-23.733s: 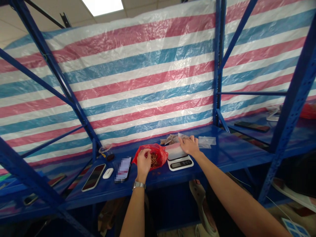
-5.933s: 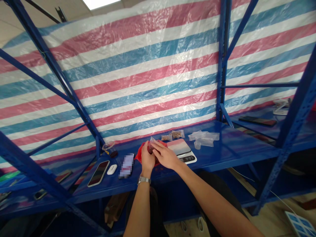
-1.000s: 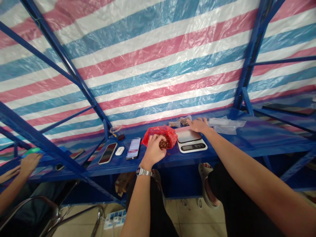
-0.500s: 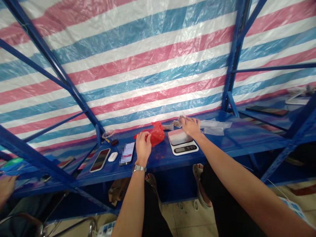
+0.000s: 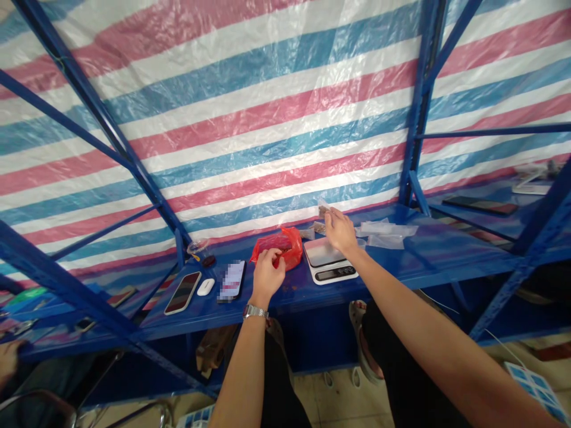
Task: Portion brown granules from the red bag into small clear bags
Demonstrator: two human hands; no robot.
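Observation:
My left hand [image 5: 267, 276] is at the near rim of a red plastic bag [image 5: 292, 246], its fingers curled over the edge. The bag stands with its mouth open; what lies inside is mostly hidden. Pinched in the fingers of my right hand [image 5: 341, 230] is a small clear plastic bag [image 5: 323, 207] with brownish contents, held up beyond the scale. Below that hand is a white kitchen scale [image 5: 334, 273] with a shiny plate and a dark display. Another small filled bag [image 5: 318, 227] lies behind the scale.
Flat clear bags [image 5: 386, 233] lie right of the scale. To the left are two phones [image 5: 182, 293] [image 5: 232, 281], a white earbud case [image 5: 206, 287] and a clear cup [image 5: 206, 252] with dark liquid. Blue metal posts [image 5: 413, 148] flank the shelf. Another person's hand [image 5: 8, 359] is at far left.
The red bag's mouth has opened and turned toward me. My left hand has shifted right along its rim. My right hand has raised the small clear bag slightly, away from the shelf.

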